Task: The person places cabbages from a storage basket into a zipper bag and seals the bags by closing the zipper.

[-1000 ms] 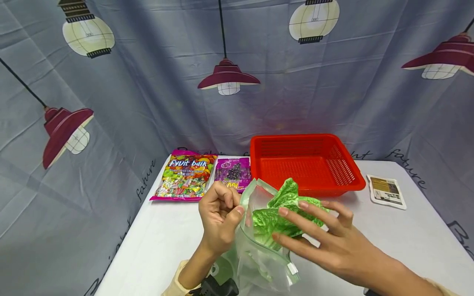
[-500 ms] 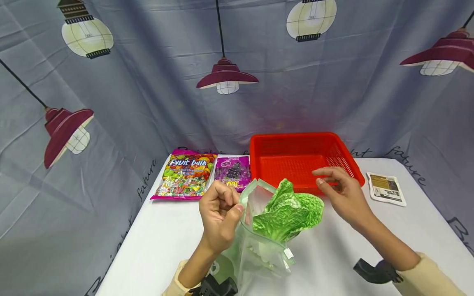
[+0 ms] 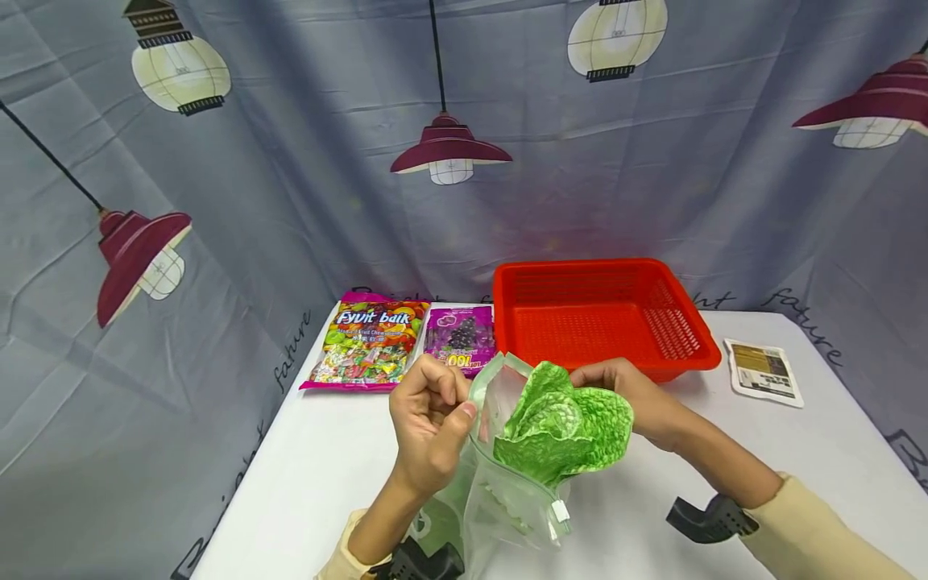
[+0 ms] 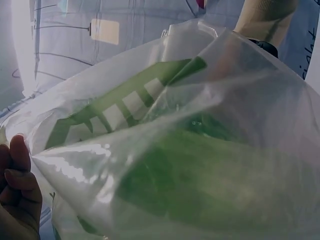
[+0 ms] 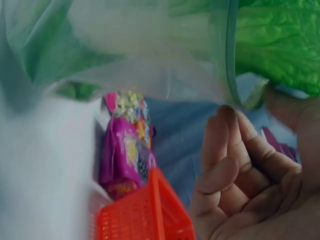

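My left hand (image 3: 430,431) pinches the left edge of the mouth of a clear zip bag (image 3: 507,507) with green print. A leafy cabbage (image 3: 569,427) sits partly inside, its crinkled leaves spreading out of the mouth and its lower part within the bag. In the left wrist view, fingers (image 4: 22,185) hold the bag's film. My right hand (image 3: 641,403) is behind the leaves at the right side of the mouth, fingertips partly hidden in the head view. The right wrist view shows its thumb and bent fingers (image 5: 240,160) apart, close to the bag's rim.
A red plastic basket (image 3: 602,322) stands at the back of the white table (image 3: 348,475). Left of it lie a purple grape packet (image 3: 459,334) and a large candy bag (image 3: 373,338). A small white packet (image 3: 764,372) lies at the right. A patterned grey curtain (image 3: 319,161) surrounds the table.
My right hand has left the front of the leaves, swung out to the right, and come in behind them. The leaves stand more gathered and upright. My left hand keeps its hold.
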A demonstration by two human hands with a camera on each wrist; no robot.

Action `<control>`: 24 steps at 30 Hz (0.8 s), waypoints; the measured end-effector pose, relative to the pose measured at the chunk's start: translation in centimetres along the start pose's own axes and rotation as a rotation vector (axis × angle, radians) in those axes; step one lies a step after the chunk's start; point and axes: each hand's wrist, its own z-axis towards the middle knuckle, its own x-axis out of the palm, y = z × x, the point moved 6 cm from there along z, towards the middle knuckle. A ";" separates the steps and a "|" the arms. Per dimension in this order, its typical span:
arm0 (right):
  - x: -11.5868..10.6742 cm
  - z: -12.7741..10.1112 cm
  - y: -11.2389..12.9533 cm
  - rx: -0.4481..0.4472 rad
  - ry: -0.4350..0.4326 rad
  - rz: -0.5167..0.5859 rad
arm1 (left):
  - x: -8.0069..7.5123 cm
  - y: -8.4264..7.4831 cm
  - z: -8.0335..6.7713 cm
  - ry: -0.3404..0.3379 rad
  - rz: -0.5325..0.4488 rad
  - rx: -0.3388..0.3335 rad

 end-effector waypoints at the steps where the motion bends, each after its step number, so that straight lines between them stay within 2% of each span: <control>1: 0.2 0.1 0.2 -0.004 0.009 -0.001 | 0.0 0.0 0.0 0.002 0.003 -0.002; 4: 0.5 0.2 0.5 -0.004 -0.001 -0.009 | -0.2 -0.1 0.2 0.009 0.011 -0.006; 8: 0.3 0.2 1.3 0.042 -0.095 -0.029 | -0.7 -0.6 0.8 0.004 0.016 -0.006; 13: 0.0 -0.4 4.4 0.046 -0.201 -0.132 | -1.8 -1.7 2.3 -0.023 -0.022 -0.016; 15: 0.1 -0.8 6.0 0.027 -0.211 -0.154 | -2.3 -2.1 2.9 -0.035 -0.022 -0.024; 19: 0.5 -1.5 8.7 -0.010 -0.198 -0.128 | -3.1 -2.9 3.9 -0.041 0.020 -0.031; 24: 0.4 -2.7 11.0 -0.065 -0.166 -0.022 | -4.2 -3.2 5.2 -0.003 0.119 -0.084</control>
